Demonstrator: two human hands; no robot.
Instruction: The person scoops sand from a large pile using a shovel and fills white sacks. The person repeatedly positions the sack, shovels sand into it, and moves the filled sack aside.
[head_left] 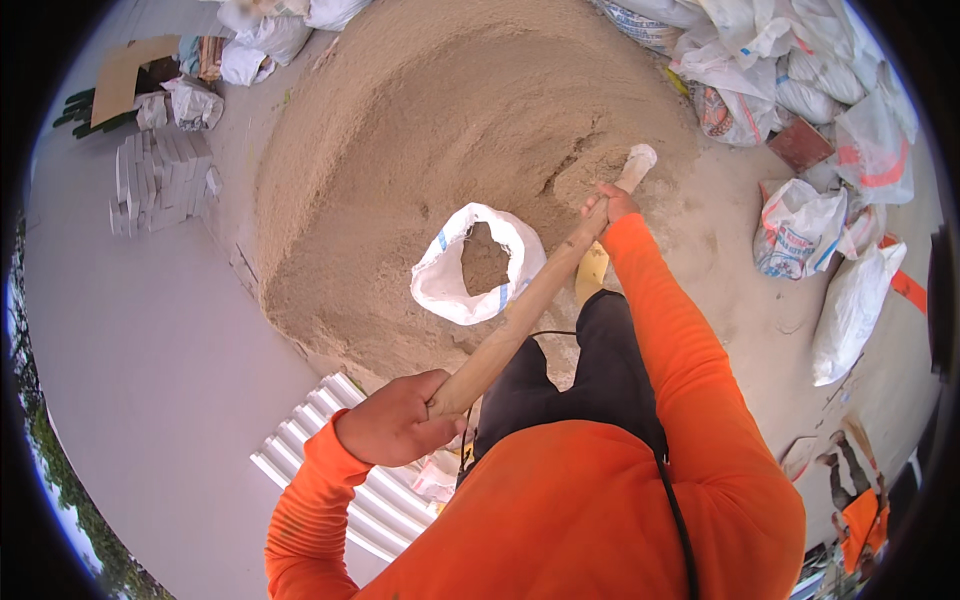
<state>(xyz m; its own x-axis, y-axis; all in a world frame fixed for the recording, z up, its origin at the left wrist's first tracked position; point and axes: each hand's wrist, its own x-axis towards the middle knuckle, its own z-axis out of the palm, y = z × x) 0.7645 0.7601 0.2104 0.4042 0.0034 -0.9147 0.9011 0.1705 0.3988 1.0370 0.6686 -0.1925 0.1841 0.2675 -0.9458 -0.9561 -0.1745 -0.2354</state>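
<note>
A thick wooden handle (515,320) slants across in front of my body, from lower left to upper right. My left hand (395,425) is closed around its near end. Farther up, my right hand (615,205) grips it close to the pale far end; the kind of tool is not clear, and any blade is hidden. Just left of the handle, a white woven sack (430,280) stands with its mouth spread wide and sand (485,262) inside. Behind and around the sack rises a large sand pile (420,130). My yellow boot (592,268) shows beside the handle.
Filled sacks (800,230) crowd the right side, with more bags (265,40) at the far left. Pale stacked slabs (160,180) lie on the left near a cardboard sheet (130,80). White corrugated sheeting (330,400) is by my left arm. Another person (860,520) is at lower right.
</note>
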